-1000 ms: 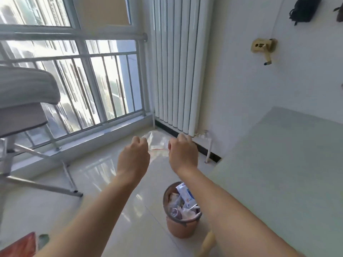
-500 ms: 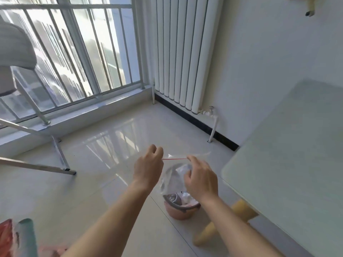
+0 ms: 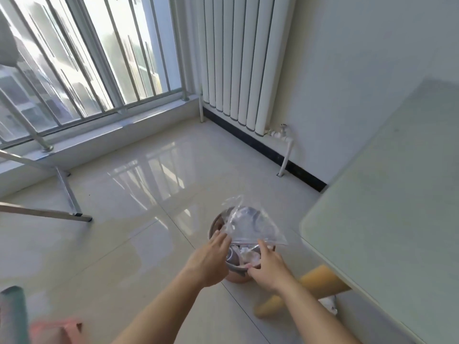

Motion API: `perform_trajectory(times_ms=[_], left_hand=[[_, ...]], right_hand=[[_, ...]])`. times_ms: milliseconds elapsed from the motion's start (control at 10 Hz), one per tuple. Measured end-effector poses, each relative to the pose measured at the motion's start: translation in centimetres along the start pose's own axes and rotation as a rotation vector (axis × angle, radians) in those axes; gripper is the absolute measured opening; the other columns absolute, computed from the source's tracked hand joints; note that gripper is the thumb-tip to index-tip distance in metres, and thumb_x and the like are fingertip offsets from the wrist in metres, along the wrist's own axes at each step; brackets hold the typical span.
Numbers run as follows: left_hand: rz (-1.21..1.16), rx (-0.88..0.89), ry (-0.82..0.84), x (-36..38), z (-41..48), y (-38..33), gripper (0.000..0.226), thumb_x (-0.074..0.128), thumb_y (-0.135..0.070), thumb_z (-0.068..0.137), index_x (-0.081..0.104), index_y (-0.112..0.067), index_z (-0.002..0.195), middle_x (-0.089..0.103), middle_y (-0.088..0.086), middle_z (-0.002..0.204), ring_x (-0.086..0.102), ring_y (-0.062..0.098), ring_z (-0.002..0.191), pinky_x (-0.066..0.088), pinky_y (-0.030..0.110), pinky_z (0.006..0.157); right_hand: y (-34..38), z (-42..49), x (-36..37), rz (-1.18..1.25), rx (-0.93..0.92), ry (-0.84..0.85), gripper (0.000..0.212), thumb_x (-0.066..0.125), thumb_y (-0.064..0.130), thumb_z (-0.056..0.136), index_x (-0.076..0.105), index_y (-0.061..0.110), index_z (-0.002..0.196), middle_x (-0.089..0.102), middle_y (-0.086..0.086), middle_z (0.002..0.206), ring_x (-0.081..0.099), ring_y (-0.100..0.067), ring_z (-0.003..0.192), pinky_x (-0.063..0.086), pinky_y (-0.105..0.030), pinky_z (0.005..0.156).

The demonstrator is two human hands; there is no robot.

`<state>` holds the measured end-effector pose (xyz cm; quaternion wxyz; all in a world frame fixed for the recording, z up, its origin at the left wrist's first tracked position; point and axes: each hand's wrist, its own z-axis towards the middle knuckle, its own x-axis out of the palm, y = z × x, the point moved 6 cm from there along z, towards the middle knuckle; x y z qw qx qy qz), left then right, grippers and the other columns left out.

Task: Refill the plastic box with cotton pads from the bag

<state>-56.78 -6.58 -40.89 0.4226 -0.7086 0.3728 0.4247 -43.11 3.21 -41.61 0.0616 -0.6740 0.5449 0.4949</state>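
An empty clear plastic bag (image 3: 250, 225) with a red zip line hangs crumpled just above a brown waste bin (image 3: 215, 225) full of rubbish on the floor. My left hand (image 3: 211, 259) reaches to the bag's left corner, and its fingertips seem to pinch it; the thumb is hidden. My right hand (image 3: 267, 268) touches the bag's lower edge with straight fingers, thumb spread apart. No plastic box or cotton pads are in view.
A pale green table (image 3: 387, 219) with a yellow leg (image 3: 310, 281) stands close on the right of the bin. A white radiator (image 3: 243, 58) and its pipe line the far wall. A metal stand (image 3: 62, 192) and a barred window are to the left.
The view tilted down. Both hands dropped from chest height, where they pinched the bag stretched between them, to just over the bin. The bag now bunches above it and the right fingers have straightened.
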Motion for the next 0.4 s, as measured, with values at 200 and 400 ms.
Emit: perform_trajectory(times_ms=[200, 400], left_hand=[[-0.011, -0.075, 0.104, 0.4, 0.4, -0.5, 0.052, 0.054, -0.032, 0.09, 0.045, -0.023, 0.14, 0.051, 0.002, 0.141, 0.056, 0.026, 0.12, 0.052, 0.042, 0.094], [-0.07, -0.111, 0.106, -2.9, -0.5, 0.4, 0.04, 0.056, -0.035, 0.089, 0.057, -0.022, 0.127, 0.059, 0.004, 0.128, 0.059, 0.027, 0.113, 0.052, 0.041, 0.09]], right_hand=[[-0.2, -0.1, 2.3, -0.062, 0.08, 0.223, 0.054, 0.051, 0.035, 0.091, 0.044, 0.021, 0.143, 0.052, -0.008, 0.143, 0.051, -0.028, 0.127, 0.043, -0.035, 0.104], [3.7, -1.2, 0.0, -0.039, -0.01, 0.181, 0.036, 0.048, 0.038, 0.091, 0.055, 0.021, 0.121, 0.057, -0.007, 0.128, 0.052, -0.032, 0.125, 0.043, -0.035, 0.097]])
